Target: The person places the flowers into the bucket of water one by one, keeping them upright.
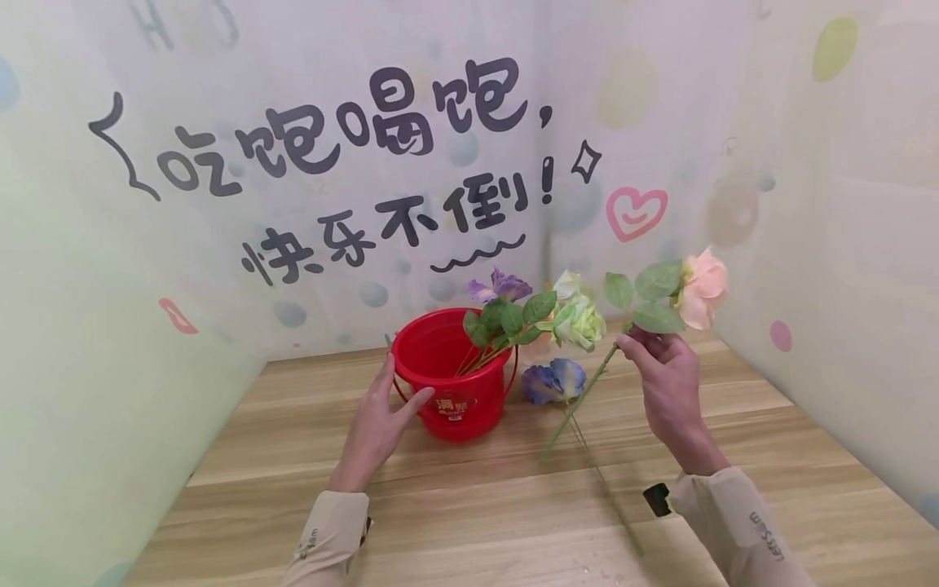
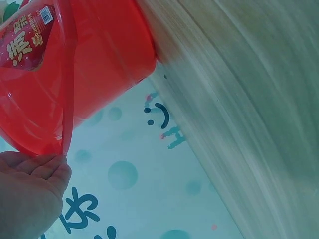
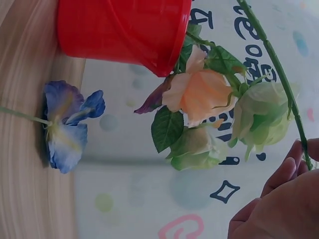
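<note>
My left hand [image 1: 376, 424] lies against the near left side of a red bucket [image 1: 458, 412], its thumb and fingers spread and touching below the rim. In the left wrist view the fingertips meet the bucket by its red handle [image 2: 67, 89]. With thumb and fingers my right hand [image 1: 671, 379] pinches the green stem of a pink artificial rose [image 1: 704, 289], just below its leaves. The stem [image 3: 279, 69] slants down toward the table. Inside the bucket lean a purple flower [image 1: 500, 285] and pale green roses [image 1: 578, 318]; a peach rose [image 3: 199, 94] shows among them in the right wrist view.
A blue artificial flower [image 1: 553, 381] lies on the wood-grain table [image 1: 293, 489] right of the bucket, its thin stem running toward the near edge. Walls with printed lettering and dots stand behind and on both sides.
</note>
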A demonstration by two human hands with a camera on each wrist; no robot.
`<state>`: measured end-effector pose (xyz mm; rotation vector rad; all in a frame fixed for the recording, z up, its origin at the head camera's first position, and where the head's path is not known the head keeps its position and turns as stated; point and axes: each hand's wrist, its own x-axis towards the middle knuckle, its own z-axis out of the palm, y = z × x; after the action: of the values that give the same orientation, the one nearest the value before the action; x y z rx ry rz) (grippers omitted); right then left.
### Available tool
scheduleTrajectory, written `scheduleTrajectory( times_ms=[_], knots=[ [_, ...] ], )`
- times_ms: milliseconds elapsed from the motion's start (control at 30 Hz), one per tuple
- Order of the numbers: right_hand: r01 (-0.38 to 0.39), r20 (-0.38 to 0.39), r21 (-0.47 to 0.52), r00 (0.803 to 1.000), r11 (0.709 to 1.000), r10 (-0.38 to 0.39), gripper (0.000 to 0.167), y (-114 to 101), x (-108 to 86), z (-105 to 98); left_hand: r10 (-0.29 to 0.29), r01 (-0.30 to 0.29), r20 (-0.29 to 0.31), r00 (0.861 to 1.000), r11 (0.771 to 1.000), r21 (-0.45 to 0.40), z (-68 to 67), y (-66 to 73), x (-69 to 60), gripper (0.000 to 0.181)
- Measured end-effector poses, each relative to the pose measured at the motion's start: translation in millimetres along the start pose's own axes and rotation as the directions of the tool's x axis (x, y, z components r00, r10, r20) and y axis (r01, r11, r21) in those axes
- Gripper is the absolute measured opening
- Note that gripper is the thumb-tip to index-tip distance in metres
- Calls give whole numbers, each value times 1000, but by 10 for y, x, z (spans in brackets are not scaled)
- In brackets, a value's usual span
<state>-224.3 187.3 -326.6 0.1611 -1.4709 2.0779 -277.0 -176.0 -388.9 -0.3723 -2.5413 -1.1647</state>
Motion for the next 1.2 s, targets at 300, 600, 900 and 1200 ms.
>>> scheduleTrajectory(
  times_ms=[300,600,900,1200],
  knots=[
    [45,-54,81,998,996,-41,20,9,-47,191,-18,18,6,1000,1000,0,4,11,-4,100],
    [101,-69,109,993,989,-94,15,117,-93,420,-21,21,5,1000,1000,-1,-2,19,-9,101],
    [130,-69,98,990,987,-124,17,173,-121,540,2,-2,-8,1000,1000,-12,16,-4,-1,100],
    [195,-98,-5,976,981,-195,17,254,-157,612,9,-9,-6,1000,1000,-16,7,-13,3,100]
  ],
)
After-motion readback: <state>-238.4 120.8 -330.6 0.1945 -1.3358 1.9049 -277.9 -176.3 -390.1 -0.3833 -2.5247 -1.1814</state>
